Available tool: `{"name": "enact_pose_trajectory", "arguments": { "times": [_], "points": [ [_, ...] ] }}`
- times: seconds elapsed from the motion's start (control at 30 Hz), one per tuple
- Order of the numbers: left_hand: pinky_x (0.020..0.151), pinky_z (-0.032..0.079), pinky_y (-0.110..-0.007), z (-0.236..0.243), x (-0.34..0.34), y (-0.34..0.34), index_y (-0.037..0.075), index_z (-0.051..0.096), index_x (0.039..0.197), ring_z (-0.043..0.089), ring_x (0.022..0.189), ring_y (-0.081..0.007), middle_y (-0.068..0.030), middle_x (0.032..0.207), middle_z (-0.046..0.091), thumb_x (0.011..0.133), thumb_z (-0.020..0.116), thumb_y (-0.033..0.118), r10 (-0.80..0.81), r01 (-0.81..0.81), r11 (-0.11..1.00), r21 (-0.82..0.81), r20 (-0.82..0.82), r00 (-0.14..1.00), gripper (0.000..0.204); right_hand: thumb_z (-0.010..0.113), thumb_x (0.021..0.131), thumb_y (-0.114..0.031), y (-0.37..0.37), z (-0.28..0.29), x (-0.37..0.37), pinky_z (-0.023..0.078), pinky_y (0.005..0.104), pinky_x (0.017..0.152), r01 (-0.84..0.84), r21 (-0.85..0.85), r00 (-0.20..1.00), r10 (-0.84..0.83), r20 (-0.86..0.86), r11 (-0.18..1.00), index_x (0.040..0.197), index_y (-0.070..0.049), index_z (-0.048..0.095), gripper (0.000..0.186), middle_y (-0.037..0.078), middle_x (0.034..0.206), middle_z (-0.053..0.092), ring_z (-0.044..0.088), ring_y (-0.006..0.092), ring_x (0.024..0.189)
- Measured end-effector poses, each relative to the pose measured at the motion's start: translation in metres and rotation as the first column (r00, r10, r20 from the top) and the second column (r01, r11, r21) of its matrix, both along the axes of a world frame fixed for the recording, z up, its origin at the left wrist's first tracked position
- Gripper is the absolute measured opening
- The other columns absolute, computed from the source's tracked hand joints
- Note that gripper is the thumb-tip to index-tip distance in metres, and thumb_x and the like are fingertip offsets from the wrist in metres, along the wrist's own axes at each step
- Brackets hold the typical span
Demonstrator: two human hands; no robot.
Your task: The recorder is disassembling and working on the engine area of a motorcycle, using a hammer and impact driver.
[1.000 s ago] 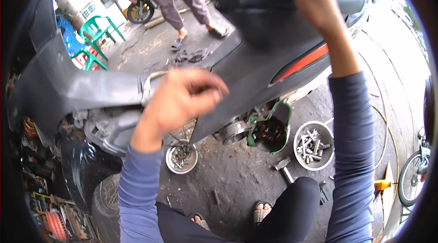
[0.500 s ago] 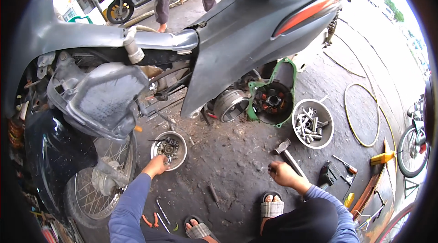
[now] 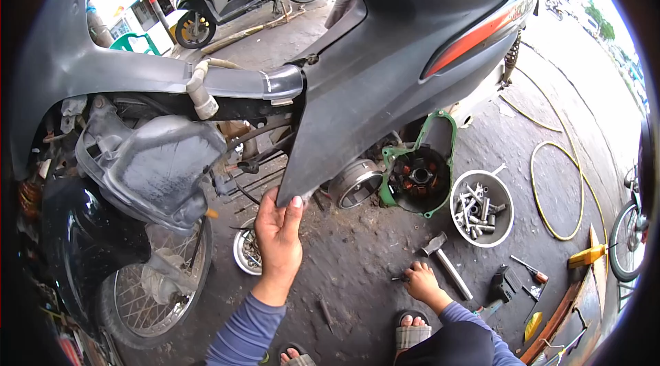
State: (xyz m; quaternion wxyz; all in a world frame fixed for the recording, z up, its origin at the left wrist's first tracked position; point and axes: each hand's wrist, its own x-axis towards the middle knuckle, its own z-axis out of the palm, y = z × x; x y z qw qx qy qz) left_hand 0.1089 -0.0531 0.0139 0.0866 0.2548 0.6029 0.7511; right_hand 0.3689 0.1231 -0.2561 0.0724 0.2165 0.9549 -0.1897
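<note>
My left hand [image 3: 280,239] is raised to the motorcycle, thumb and fingers pinching the lower tip of its grey side panel [image 3: 357,84]. Behind that hand, a metal bowl [image 3: 238,254] of small parts stands on the ground, partly covered. Low over the ground, my right hand [image 3: 424,283] has its fingers closed round a small dark piece [image 3: 399,279], too small to name. A hammer [image 3: 448,266] lies just right of this hand. Beyond, a green-edged engine housing [image 3: 387,180] stands exposed beside a round metal rotor drum [image 3: 354,184].
A larger metal bowl [image 3: 500,191] holds sockets and wrenches. Nearby lie a dark power tool [image 3: 502,283], a screwdriver [image 3: 533,270] and a yellow tool [image 3: 588,256]. A yellow hose [image 3: 535,180] loops at the right. The front wheel [image 3: 158,283] stands at the left.
My left hand has left the small-parts bowl and taken hold of the panel's tip. My right hand has lowered slightly. The person beyond the motorcycle has moved right, mostly behind the panel.
</note>
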Motion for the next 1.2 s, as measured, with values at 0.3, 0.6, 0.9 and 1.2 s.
{"name": "enact_pose_trajectory", "arguments": {
  "times": [0.3,0.6,0.9,1.2],
  "points": [
    [0.076,0.05,-0.027,-0.015,0.009,0.01,-0.001,0.056,0.11,0.057,0.086,-0.01,-0.0055,0.1,0.063,0.098,0.058,0.02,0.177,-0.168,0.981,0.093,-0.1,0.979,0.025,0.034,0.094,-0.068,0.1,0.112,-0.08,0.04,0.0476,0.104,-0.2,-0.979,0.556,-0.828,-0.073,-0.048,0.147,-0.006,0.031,0.082,0.016,0.137,0.049,0.045,0.0349,0.128],
    [0.077,0.053,-0.029,-0.013,-0.003,0.007,-0.005,0.057,0.112,0.062,0.086,-0.0124,-0.0082,0.099,0.065,0.098,0.058,0.023,0.188,-0.168,0.977,0.133,-0.155,0.97,0.031,0.029,0.101,-0.056,0.109,0.156,-0.114,0.031,0.0397,0.113,-0.484,-0.874,0.602,-0.74,-0.3,-0.04,0.146,-0.003,0.035,0.07,0.014,0.145,0.045,0.045,0.0268,0.131],
    [0.077,0.048,-0.027,-0.009,-0.008,0.012,-0.007,0.061,0.11,0.06,0.085,-0.0126,-0.0085,0.098,0.066,0.095,0.06,0.009,0.309,-0.281,0.945,0.168,-0.17,0.936,0.022,0.038,0.099,-0.056,0.116,0.151,-0.097,0.035,0.0406,0.11,-0.449,-0.88,0.552,-0.727,-0.409,0.154,0.144,-0.005,0.038,0.068,0.01,0.141,0.049,0.048,0.0247,0.128],
    [0.073,0.049,-0.026,-0.009,-0.011,0.008,-0.006,0.063,0.107,0.061,0.08,-0.0121,-0.0072,0.09,0.068,0.093,0.062,0.007,0.318,-0.267,0.941,0.209,-0.269,0.909,0.019,0.051,0.099,-0.032,0.097,0.162,-0.083,0.043,0.0372,0.098,-0.313,-0.922,0.46,-0.814,-0.356,0.226,0.136,-0.001,0.045,0.049,0.013,0.129,0.054,0.052,0.0239,0.122]
  ]
}}
